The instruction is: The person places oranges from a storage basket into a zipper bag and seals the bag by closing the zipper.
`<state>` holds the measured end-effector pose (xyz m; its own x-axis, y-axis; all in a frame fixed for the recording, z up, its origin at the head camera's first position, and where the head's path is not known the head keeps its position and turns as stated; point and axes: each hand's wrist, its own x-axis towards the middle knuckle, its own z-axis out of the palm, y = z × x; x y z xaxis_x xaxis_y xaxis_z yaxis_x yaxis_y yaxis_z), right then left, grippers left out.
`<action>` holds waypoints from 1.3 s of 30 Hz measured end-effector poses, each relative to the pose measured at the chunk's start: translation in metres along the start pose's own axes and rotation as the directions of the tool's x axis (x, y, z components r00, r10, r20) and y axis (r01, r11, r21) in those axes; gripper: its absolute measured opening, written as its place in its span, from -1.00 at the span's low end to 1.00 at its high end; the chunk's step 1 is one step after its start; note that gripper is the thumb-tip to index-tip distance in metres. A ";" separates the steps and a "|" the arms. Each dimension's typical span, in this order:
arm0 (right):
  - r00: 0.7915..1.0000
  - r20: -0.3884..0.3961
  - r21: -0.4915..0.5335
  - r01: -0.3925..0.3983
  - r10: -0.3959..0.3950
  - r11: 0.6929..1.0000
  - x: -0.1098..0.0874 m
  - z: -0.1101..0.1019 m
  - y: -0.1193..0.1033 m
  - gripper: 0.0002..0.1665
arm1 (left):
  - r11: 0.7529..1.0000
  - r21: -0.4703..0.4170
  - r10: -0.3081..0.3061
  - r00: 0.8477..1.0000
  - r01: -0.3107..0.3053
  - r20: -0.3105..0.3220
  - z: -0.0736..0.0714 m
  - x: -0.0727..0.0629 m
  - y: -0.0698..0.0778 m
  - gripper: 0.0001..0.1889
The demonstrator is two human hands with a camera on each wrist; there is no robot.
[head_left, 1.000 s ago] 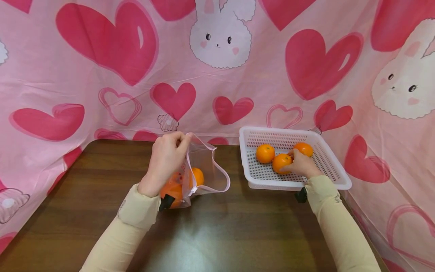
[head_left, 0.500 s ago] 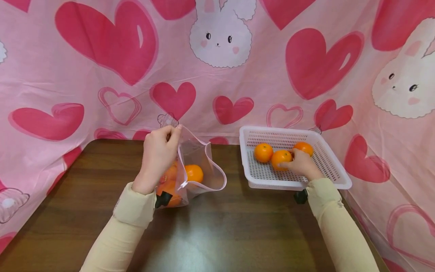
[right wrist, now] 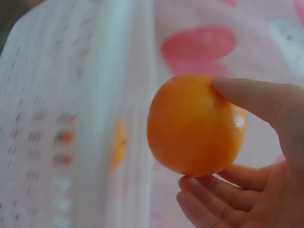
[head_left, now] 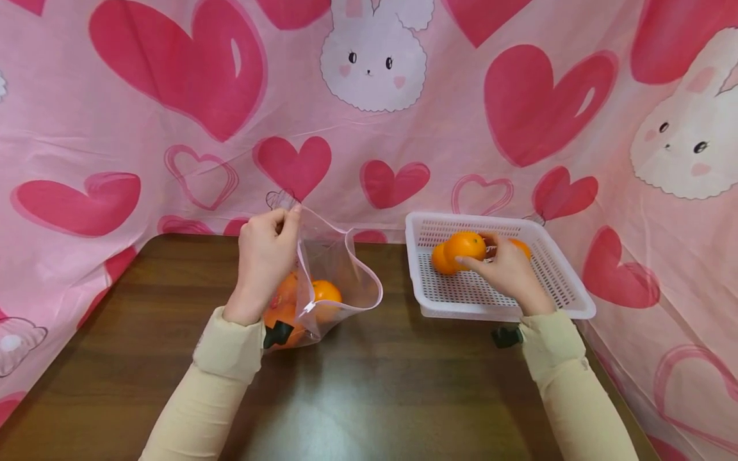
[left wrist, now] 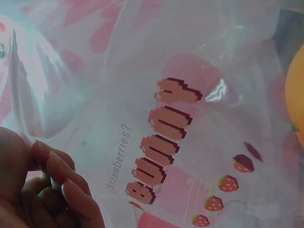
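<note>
Head view: saw both hands well apart, each clamped on something. Found the left hand (head_left: pixel 262 256) pinching the top edge of a clear zip bag (head_left: pixel 334 256), held gaping, with bagged oranges (head_left: pixel 327 294) low inside. Found the right hand (head_left: pixel 510 269) gripping one orange (head_left: pixel 464 250) between thumb and fingers, over the white basket (head_left: pixel 461 312). Noted a second orange (head_left: pixel 441 261) partly behind it and a third orange (head_left: pixel 523 248) partly covered by the hand. Could not tell about contact between gripped and second orange. Left wrist view: read "Bunny" on the bag.
</note>
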<state>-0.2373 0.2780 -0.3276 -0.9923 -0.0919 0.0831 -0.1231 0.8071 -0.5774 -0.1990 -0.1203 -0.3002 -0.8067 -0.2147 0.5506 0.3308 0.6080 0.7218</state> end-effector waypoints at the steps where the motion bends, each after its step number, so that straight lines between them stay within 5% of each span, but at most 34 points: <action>1: 1.000 -0.016 0.012 0.012 -0.011 1.000 -0.003 -0.001 -0.006 0.02 | 1.000 -0.003 0.000 1.000 0.000 0.004 0.000 0.000 0.000 -0.47; 8: 0.986 -0.122 0.075 0.125 -0.115 0.989 -0.020 0.000 -0.043 -0.07 | 1.000 -0.016 0.002 0.999 -0.001 0.047 0.003 -0.002 0.000 -0.45; 17: 0.941 -0.199 0.127 0.302 -0.274 0.945 -0.041 0.005 -0.075 -0.18 | 1.000 -0.031 0.001 0.996 0.002 0.095 0.006 -0.007 0.004 -0.47; 27: 0.892 -0.149 0.166 0.448 -0.427 0.878 -0.062 0.024 -0.106 -0.19 | 0.998 -0.057 0.020 0.992 -0.012 0.128 0.010 -0.011 0.009 -0.51; 36: 0.880 -0.071 0.102 0.475 -0.470 0.874 -0.070 0.055 -0.122 -0.20 | 0.998 -0.042 0.051 0.992 -0.047 0.117 0.014 -0.014 0.012 -0.50; 39: 0.862 -0.037 0.100 0.507 -0.506 0.856 -0.069 0.066 -0.124 -0.23 | 0.998 -0.042 0.058 0.991 -0.053 0.118 0.015 -0.015 0.014 -0.49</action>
<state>-0.1541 0.1459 -0.3155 -0.7921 -0.4661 0.3941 -0.6101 0.5860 -0.5332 -0.1895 -0.0974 -0.3048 -0.8386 -0.0873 0.5378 0.3934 0.5858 0.7086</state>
